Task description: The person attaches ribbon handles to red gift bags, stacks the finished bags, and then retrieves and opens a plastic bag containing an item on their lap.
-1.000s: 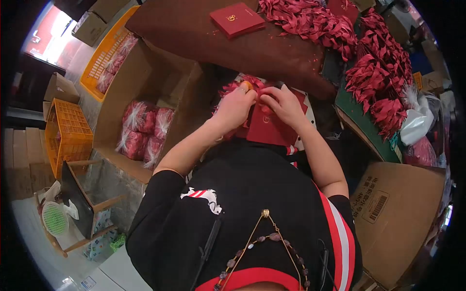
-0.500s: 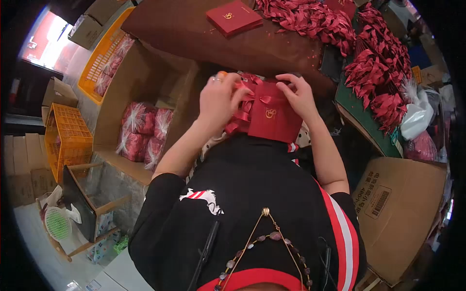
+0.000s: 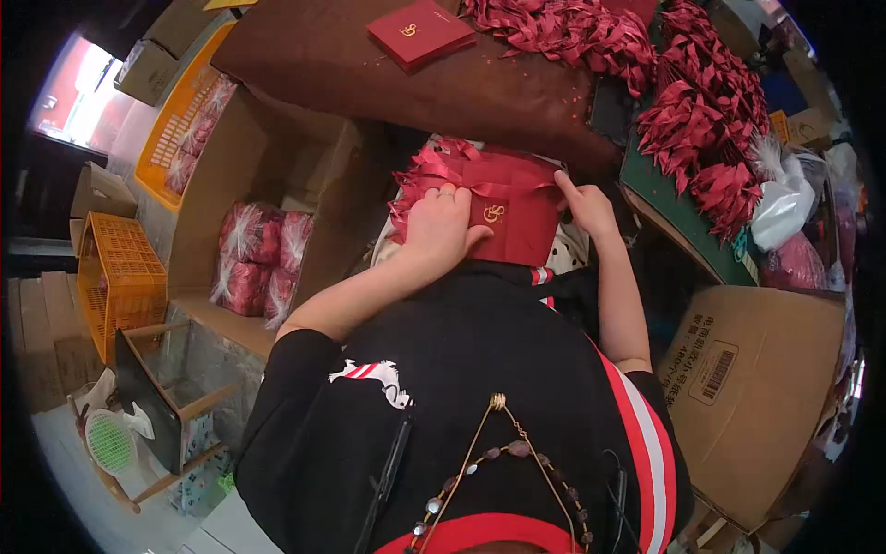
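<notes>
A red card-like packet point(image 3: 517, 235) with a gold logo lies on my lap, over a pile of red ribbons point(image 3: 434, 166). A red satin ribbon point(image 3: 517, 183) crosses its upper part. My left hand point(image 3: 441, 226) is at the packet's left side, its fingers curled over the ribbon and its thumb stretched across the packet. At the upper right edge, my right hand point(image 3: 588, 208) pinches the ribbon's end between thumb and finger. The left fingertips are partly hidden.
A brown-covered table point(image 3: 360, 69) ahead bears a stack of red packets point(image 3: 420, 32) and heaped red ribbons point(image 3: 701, 129). On the left stand a cardboard box point(image 3: 323, 175) with bagged red goods point(image 3: 258, 249) and an orange crate point(image 3: 120, 272). Another carton point(image 3: 757, 388) is on the right.
My left hand has moved down and right onto the packet's left side. My right hand has shifted slightly right and down, and the ribbon now stretches across toward it.
</notes>
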{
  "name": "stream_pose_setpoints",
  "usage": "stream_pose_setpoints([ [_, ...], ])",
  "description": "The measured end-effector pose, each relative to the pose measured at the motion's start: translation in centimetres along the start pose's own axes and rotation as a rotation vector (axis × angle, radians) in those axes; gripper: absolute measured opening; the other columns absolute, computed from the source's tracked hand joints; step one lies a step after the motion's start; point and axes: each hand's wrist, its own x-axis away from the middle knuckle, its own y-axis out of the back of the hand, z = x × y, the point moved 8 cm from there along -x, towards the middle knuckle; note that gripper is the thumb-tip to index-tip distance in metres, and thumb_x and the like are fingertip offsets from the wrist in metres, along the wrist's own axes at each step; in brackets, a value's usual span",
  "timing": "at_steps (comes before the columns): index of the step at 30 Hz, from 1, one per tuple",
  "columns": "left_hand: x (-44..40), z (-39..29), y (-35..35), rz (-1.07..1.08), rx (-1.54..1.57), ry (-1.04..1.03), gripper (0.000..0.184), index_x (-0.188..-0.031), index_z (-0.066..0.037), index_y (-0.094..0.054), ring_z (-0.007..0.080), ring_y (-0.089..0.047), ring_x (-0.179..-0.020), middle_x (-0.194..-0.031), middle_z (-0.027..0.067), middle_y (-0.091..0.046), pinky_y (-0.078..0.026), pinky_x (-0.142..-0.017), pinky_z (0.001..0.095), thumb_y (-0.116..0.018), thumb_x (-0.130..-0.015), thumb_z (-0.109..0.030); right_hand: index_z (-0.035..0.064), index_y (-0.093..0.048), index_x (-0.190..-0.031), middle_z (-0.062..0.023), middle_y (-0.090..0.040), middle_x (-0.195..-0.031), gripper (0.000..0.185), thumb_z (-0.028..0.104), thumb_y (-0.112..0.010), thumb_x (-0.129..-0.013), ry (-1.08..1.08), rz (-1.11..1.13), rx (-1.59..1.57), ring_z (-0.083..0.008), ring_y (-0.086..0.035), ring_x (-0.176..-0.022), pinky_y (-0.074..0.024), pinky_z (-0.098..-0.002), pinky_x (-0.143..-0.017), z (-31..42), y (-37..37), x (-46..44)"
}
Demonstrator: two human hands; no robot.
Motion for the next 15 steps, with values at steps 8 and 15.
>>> stream_pose_setpoints([
  [8, 0.0, -0.2, -0.2, 0.03, 0.059, 0.02, 0.071, -0.114, -0.001, -0.056, 0.0321, -0.061, -0.093, -0.104, 0.0171, -0.06, -0.053, -0.077, 0.0403, -0.082, -0.07, -0.049, 0.0035, -0.073, -0.092, -0.0049, -0.069, -0.076, 0.022, 0.024, -0.074, -0.085, 0.321, -0.307, -0.502, -0.0142, -0.062, -0.067, -0.049, -0.0301, -0.064, 2.1, 2.3, 1.2],
  [15, -1.2, 2.7, -1.3, -0.065, 0.239, 0.116, 0.081, -0.127, 0.001, -0.049, 0.0377, -0.059, -0.104, -0.114, 0.0212, -0.059, -0.049, -0.088, 0.044, -0.084, -0.07, -0.044, 0.0044, -0.068, -0.109, 0.0013, -0.065, -0.093, 0.014, 0.012, -0.064, -0.098, 0.53, 0.157, -1.527, -0.006, -0.053, -0.069, -0.0415, -0.0223, -0.06, 7.2, 3.5, 4.2],
])
